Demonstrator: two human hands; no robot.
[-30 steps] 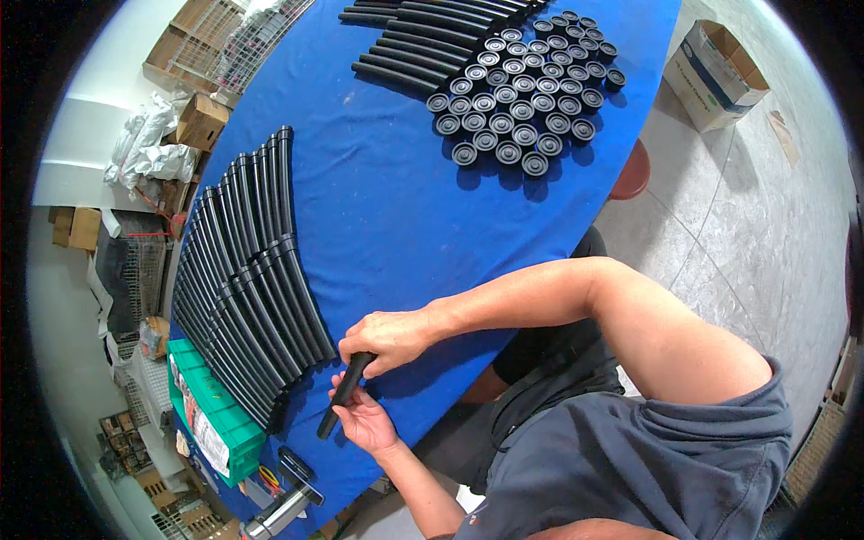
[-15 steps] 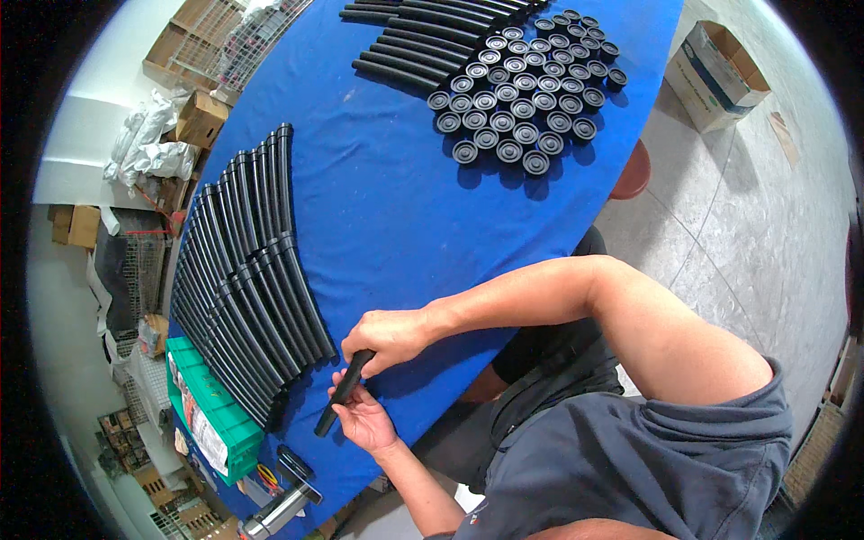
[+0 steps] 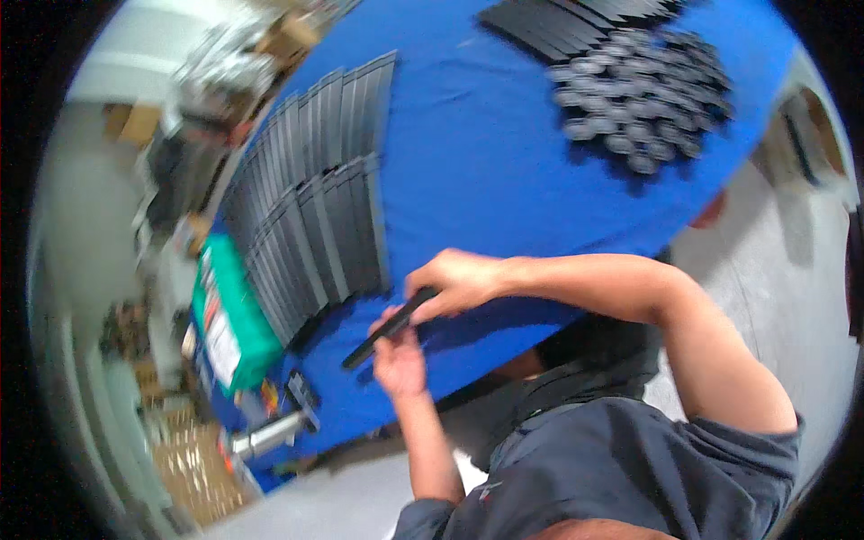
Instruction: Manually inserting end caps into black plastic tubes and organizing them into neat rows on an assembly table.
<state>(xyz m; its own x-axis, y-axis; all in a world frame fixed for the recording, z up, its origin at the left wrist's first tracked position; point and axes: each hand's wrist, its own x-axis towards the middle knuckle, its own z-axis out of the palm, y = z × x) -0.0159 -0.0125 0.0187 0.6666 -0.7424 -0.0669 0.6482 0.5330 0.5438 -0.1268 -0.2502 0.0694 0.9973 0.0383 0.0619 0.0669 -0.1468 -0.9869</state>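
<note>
Head view, frame is motion-blurred. Both hands hold one black strip point(image 3: 389, 327) over the near edge of the blue table point(image 3: 486, 171). Right hand point(image 3: 457, 281) is wrapped over the strip's upper end, fingers closed on it. Left hand point(image 3: 399, 358) supports it from below near the middle, fingers curled around.

Rows of black strips point(image 3: 315, 189) lie just left of the hands. Round black caps point(image 3: 643, 99) sit clustered well away at the far side. Green box point(image 3: 232, 315) at the left edge.

Risk: the strip's free lower end hangs past the table edge, so a loosened grip would likely drop it to the floor. Swinging it left could knock the nearest row out of line.
</note>
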